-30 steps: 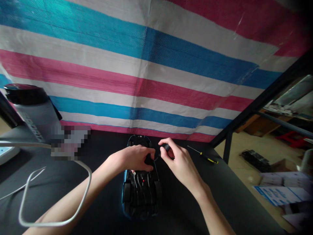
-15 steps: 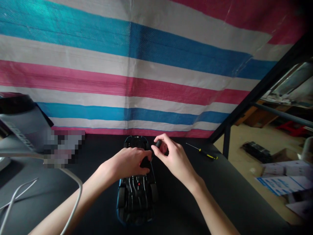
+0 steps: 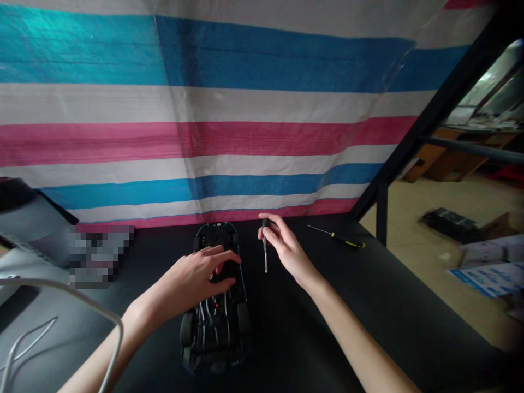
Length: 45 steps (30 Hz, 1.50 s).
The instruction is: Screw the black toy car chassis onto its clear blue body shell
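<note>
A dark toy car lies wheels up on the black table, its underside showing. Over its middle rests my left hand, fingers spread and bent across the chassis, with nothing seen in its grasp. To the right of the car, my right hand pinches a small screwdriver by its dark handle, the metal shaft pointing down toward the table. A second screwdriver, yellow and black, lies on the table further right.
A grey bottle and a pixelated flat item are at the left, near a white cable. A striped sheet hangs behind the table. Black frame bars rise at the right.
The screwdriver in my right hand now points down with its shaft showing. The view has shifted, and my left hand remains over the car.
</note>
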Motion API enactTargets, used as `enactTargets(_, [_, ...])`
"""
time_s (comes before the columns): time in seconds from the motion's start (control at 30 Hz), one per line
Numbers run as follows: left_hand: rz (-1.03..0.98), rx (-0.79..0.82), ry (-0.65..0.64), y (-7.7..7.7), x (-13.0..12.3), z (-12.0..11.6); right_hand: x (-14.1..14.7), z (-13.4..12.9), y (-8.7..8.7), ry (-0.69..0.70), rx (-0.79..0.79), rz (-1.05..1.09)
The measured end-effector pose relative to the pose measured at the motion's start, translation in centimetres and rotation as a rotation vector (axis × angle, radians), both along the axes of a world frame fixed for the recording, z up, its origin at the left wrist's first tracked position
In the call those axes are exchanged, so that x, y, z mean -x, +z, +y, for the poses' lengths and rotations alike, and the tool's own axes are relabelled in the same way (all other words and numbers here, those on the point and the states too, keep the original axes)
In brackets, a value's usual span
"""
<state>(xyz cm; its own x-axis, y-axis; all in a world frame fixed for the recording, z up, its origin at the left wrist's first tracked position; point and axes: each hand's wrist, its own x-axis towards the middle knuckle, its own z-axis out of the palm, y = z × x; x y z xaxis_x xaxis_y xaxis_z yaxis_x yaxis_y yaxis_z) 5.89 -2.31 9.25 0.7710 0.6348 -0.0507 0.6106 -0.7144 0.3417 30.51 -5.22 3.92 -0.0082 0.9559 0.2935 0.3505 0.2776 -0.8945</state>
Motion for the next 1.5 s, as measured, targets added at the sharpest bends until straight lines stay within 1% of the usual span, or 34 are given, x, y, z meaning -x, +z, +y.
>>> enactTargets(0.03, [-0.007,-0.021,0.015,-0.2,0.1,-0.4,-0.2,0.1,-0.7,0.018,0.043,-0.055])
enactTargets(0.1, [-0.014,-0.062,0.034,-0.6,0.2,-1.1,-0.2,0.0,-1.8,0.11,0.113,-0.139])
enactTargets(0.17, [-0.012,-0.084,0.039,-0.8,0.2,-1.6,0.3,-0.4,-2.6,0.196,0.147,-0.183])
enactTargets(0.3, [-0.043,-0.099,0.038,-0.9,-0.1,-2.0,1.7,-1.2,-2.8,0.261,0.158,-0.243])
enactTargets(0.5, [-0.071,-0.119,0.06,-1.0,-0.5,-2.6,2.4,-1.3,-2.5,0.261,0.158,-0.273])
enactTargets(0.67, [-0.092,-0.129,0.046,-1.3,-0.8,-2.6,2.6,-1.0,-2.8,0.266,0.182,-0.289])
enactTargets(0.83, [-0.082,-0.138,0.066,-1.5,-1.4,-2.4,2.6,-0.8,-3.1,0.262,0.187,-0.291])
enactTargets(1.0, [-0.042,-0.141,0.104,-1.3,-1.7,-2.0,2.5,-0.5,-3.4,0.266,0.184,-0.278])
enactTargets(1.17, [-0.03,-0.109,0.108,-1.3,-1.8,-1.4,2.4,-0.3,-3.8,0.285,0.188,-0.259])
enactTargets(1.3, [-0.007,-0.107,0.148,-1.3,-2.1,-1.1,2.3,-0.2,-4.2,0.293,0.19,-0.24])
enactTargets(1.4, [0.022,-0.11,0.18,-1.0,-2.4,-1.1,2.3,-0.1,-4.3,0.296,0.191,-0.225])
enactTargets(1.5, [0.038,-0.091,0.173,-0.6,-2.7,-0.9,2.3,0.0,-4.5,0.298,0.195,-0.213])
